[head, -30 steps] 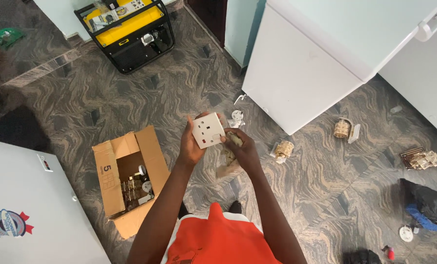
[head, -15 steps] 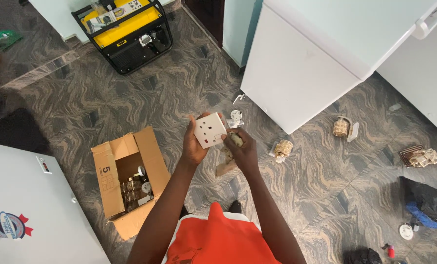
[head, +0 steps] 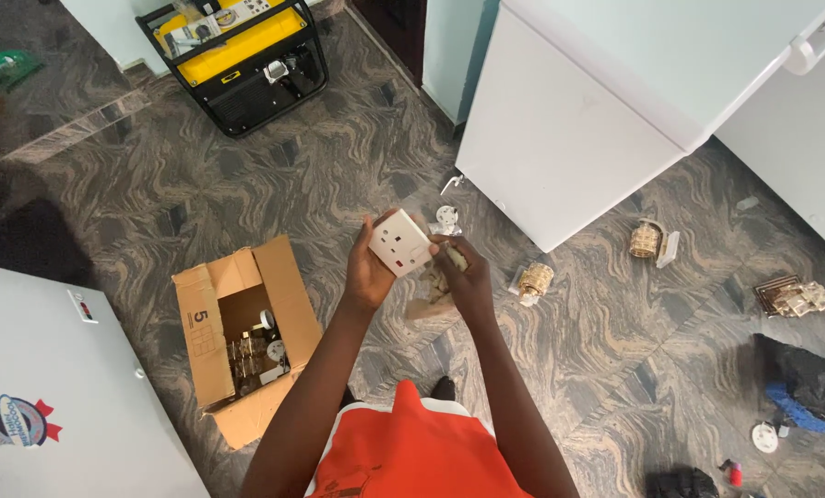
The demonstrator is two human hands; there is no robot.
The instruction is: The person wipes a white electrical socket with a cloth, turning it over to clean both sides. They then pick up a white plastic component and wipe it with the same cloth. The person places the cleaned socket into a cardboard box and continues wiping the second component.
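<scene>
Here the left hand point(head: 368, 275) grips a white socket point(head: 400, 243) at chest height over the floor point(head: 338, 175), while the right hand point(head: 463, 277) pinches something small at its edge. Likely fitting work; next needs steady alignment, not force.

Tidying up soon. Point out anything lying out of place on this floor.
Several small gold fittings lie scattered loose on the floor by the white freezer, another further right and one beyond. The cardboard box sits open. The left hand holds a white wall socket.
</scene>
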